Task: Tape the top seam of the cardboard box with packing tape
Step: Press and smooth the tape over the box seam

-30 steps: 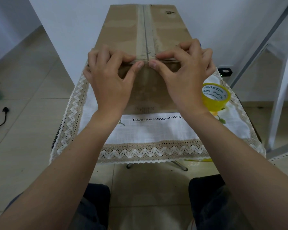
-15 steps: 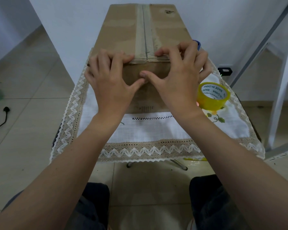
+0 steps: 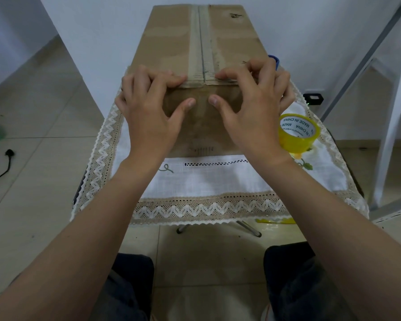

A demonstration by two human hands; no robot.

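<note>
A long brown cardboard box (image 3: 171, 42) lies on the small table, its top seam (image 3: 203, 42) covered by a strip of clear tape that runs toward me. My left hand (image 3: 148, 107) rests on the box's near left corner, fingers on the top edge, thumb pressed on the front face. My right hand (image 3: 252, 107) mirrors it on the right, its thumb close to the left thumb. Both press on the box and hold nothing. A yellow tape roll (image 3: 298, 133) stands on the cloth right of my right hand.
A white cloth with lace trim (image 3: 206, 181) covers the table. A blue object (image 3: 274, 59) peeks out behind my right hand. A white metal frame (image 3: 391, 112) stands at right; a black cable (image 3: 0, 167) lies on the tiled floor at left. My knees are below.
My thumbs slid from the top edge at the seam down onto the box's front face, then apart a little. My fingers stay on the top edge.
</note>
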